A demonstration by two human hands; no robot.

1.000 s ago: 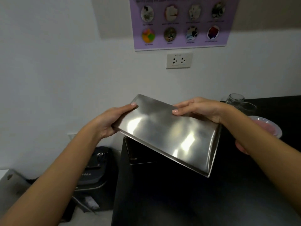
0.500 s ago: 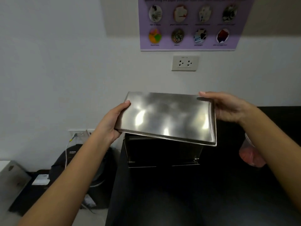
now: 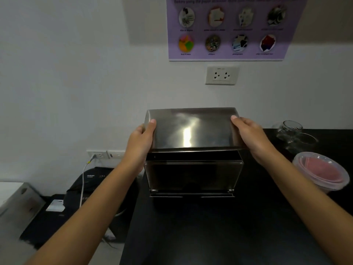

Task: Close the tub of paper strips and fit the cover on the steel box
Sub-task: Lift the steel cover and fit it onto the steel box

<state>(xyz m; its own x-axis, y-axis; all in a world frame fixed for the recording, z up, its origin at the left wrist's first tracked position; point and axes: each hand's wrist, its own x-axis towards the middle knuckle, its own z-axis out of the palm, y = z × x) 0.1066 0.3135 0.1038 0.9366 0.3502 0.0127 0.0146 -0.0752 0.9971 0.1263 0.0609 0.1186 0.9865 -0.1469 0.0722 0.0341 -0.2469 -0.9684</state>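
A shiny steel cover (image 3: 192, 129) lies level over the top of the steel box (image 3: 193, 175), which stands on the black counter (image 3: 210, 232) against the wall. A dark gap shows between the cover's front edge and the box rim. My left hand (image 3: 141, 142) grips the cover's left end and my right hand (image 3: 250, 136) grips its right end. A clear plastic tub of pink paper strips (image 3: 322, 172) sits at the right with a clear lid on it.
Clear glass jars (image 3: 292, 131) stand at the back right of the counter. A black paper shredder (image 3: 95, 186) with a plugged cable sits on the floor at the left. A wall socket (image 3: 221, 75) and a purple poster (image 3: 229, 27) are above the box.
The cover went from tilted in front of the box to level over its top, and both hands shifted to its two short ends.
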